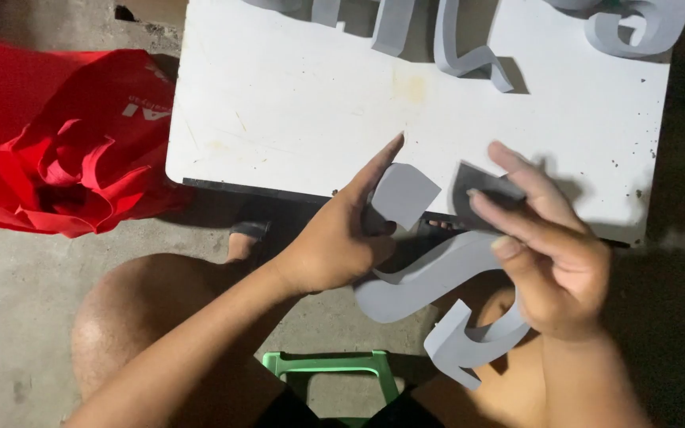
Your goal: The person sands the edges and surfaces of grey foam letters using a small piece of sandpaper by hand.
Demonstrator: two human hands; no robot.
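My left hand (338, 234) grips the upper end of a grey curved foam shape (430, 277) that rests over my lap, its index finger stretched out toward the white board (295, 103). My right hand (552, 254) presses a small dark sheet, apparently sandpaper (477, 190), against the shape's top edge with its fingers. The grey shape curls down to a hooked end near my right wrist. Both hands sit just in front of the board's near edge.
More grey foam shapes (469, 55) lie along the far edge of the white board. A red fabric bag (65, 143) sits on the concrete floor at the left. A green plastic stool (334, 368) shows between my knees.
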